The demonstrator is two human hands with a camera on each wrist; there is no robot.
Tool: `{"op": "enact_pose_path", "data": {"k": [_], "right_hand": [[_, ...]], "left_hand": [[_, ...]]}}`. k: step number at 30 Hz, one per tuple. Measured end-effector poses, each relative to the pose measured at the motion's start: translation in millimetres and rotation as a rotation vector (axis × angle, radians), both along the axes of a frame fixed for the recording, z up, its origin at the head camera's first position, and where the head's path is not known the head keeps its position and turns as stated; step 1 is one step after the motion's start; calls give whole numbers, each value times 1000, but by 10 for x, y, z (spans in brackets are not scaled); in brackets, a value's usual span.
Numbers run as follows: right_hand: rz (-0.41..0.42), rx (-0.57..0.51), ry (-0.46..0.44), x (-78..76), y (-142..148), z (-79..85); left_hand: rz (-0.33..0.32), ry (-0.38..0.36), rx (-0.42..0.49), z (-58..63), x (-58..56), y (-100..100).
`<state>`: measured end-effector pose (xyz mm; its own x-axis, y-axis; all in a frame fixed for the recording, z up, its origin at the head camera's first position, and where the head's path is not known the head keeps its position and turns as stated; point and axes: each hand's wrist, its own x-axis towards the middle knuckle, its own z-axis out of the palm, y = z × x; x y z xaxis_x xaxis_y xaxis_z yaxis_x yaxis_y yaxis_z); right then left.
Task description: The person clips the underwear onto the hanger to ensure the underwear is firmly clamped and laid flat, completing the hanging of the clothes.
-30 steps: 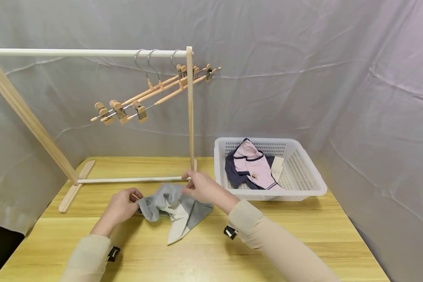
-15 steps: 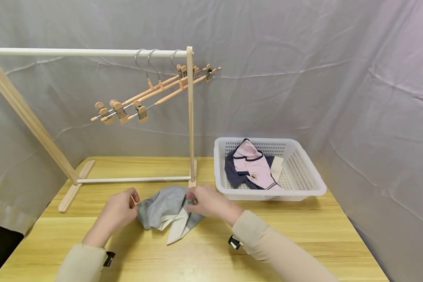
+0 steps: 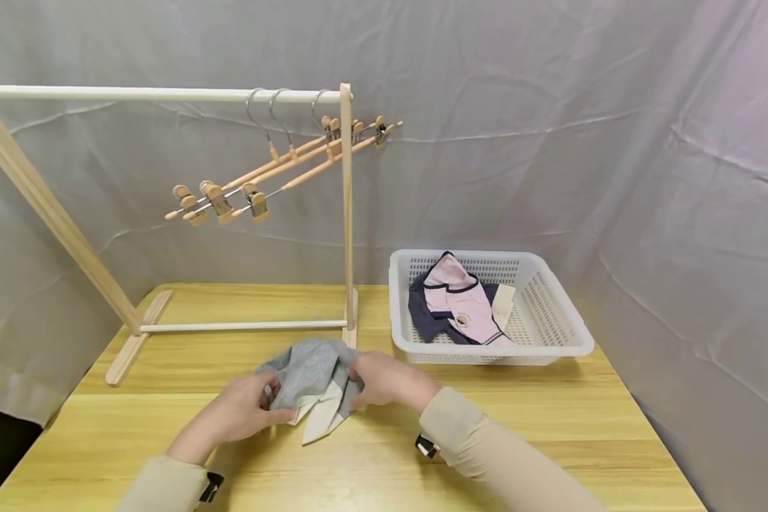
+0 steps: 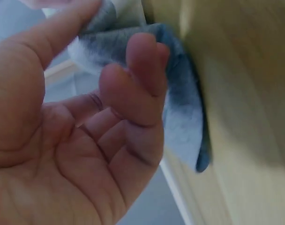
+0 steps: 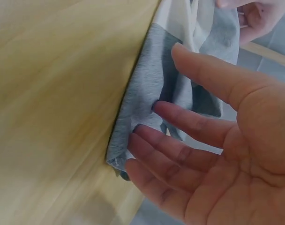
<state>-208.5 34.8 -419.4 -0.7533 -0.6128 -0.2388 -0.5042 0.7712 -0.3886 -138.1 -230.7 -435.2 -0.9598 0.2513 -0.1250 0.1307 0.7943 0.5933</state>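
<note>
- Two beige sleeves [image 3: 486, 444] reach in from the near side, a small black device [image 3: 426, 446] showing at each wrist.
- The left hand [image 3: 240, 409] is at the left side of a grey garment [image 3: 310, 366], its grasp released: fingers loosely bent, thumb spread away from them.
- The right hand [image 3: 387, 380] is also released, fingers extended against the garment's right side.
- Between the hands, the garment lies crumpled on the wooden table [image 3: 518, 419], a cream panel [image 3: 323, 418] pointing nearer.
- Farther right, a white basket [image 3: 493, 350] holds a pink garment [image 3: 470, 307] over dark cloth [image 3: 424, 321].
- Behind the grey garment stands a wooden rack [image 3: 348, 213]; three clip hangers [image 3: 307, 173] hang from its rail [image 3: 134, 94].
- Grey curtain [image 3: 486, 156] hangs farthest back.
</note>
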Motion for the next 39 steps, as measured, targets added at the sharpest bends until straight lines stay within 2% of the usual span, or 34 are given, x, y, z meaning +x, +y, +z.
{"op": "enact_pose_path", "data": {"k": [3,7,13,17,22,26,30,33,36,39], "right_hand": [[15,29,29,22,1,-17],[43,70,39,93,-4,-29],[98,127,6,295,-12,50],[159,97,-45,426,-42,77],[292,42,-77,542,-124,64],[427,-6,-150,570,-204,41],[559,-61,-204,553,-263,10],[596,-102,-164,509,-256,0],[551,-148,-115,421,-194,32],[442,-181,-104,293,-101,97]], "left_hand": [[17,9,-24,-35,-55,17],[58,31,-26,-14,-170,-40],[131,150,-105,126,-398,-133],[146,222,-113,246,-544,-82],[133,300,-86,337,-710,95],[58,368,-30,301,-808,260],[-69,374,65,223,-856,393],[-117,349,109,187,-842,424],[-109,357,99,185,-784,380],[-95,355,60,197,-699,289]]}}
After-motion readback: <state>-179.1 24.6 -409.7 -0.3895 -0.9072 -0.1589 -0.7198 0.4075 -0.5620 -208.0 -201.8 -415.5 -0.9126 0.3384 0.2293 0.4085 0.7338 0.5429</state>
